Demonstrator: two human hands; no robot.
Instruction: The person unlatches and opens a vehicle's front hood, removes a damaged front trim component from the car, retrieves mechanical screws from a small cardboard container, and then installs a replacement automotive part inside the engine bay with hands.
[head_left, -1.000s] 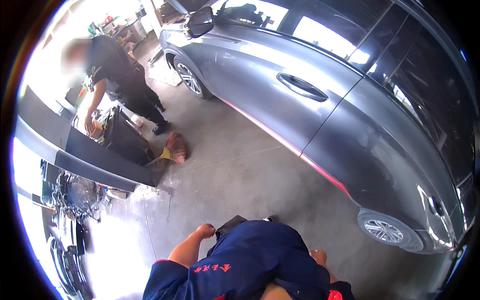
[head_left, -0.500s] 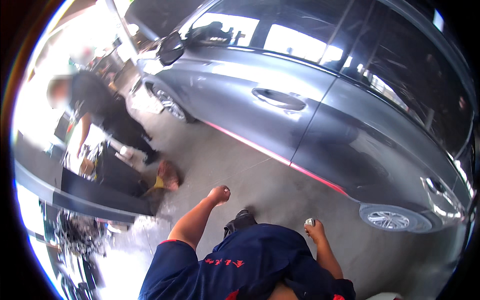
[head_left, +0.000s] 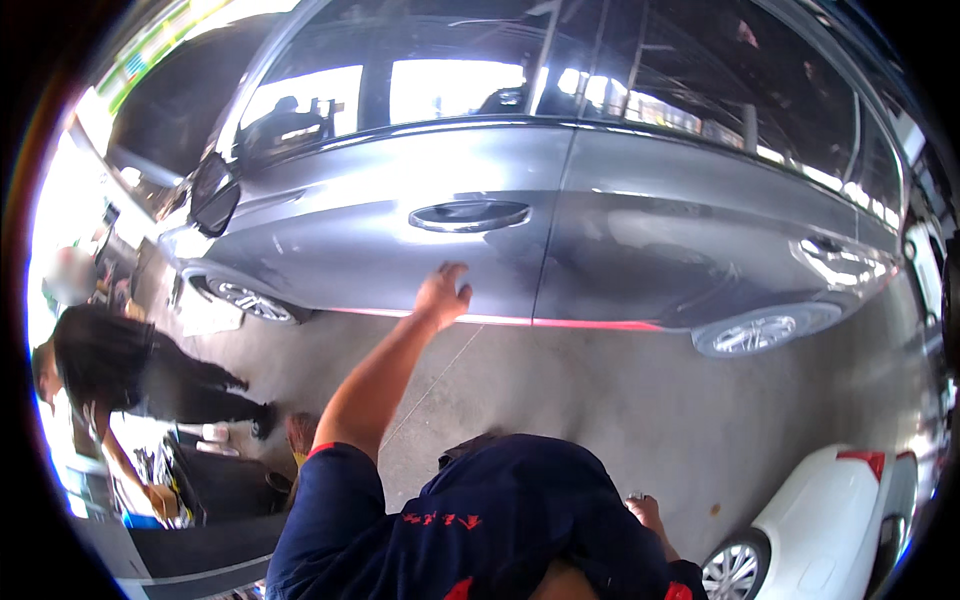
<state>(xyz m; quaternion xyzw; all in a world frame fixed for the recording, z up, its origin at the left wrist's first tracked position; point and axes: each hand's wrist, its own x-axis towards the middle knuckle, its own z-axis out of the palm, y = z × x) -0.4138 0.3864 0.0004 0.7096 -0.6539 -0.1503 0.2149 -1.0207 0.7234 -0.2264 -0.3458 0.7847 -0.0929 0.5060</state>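
My left hand [head_left: 443, 297] reaches forward with its fingers apart and nothing visible in it. In the picture it lies just below the front door handle [head_left: 470, 216] of a grey car [head_left: 620, 250]; whether it touches the door, I cannot tell. Low beside my body, partly hidden by my shirt, my right hand [head_left: 650, 513] is closed round a small silver object [head_left: 636, 497]. Only the top of that object shows, too little to name its kind.
A person in dark clothes [head_left: 105, 350] bends at the left beside a black bin [head_left: 225, 480]. Near them stands a broom [head_left: 301, 432]. A white car [head_left: 825, 520] is at the lower right. The grey car's side mirror [head_left: 213, 195] sticks out at the far left.
My view has turned right toward the grey car, and the white car has come into sight. My left hand has risen toward the door handle and its fingers have opened. My right hand stays low.
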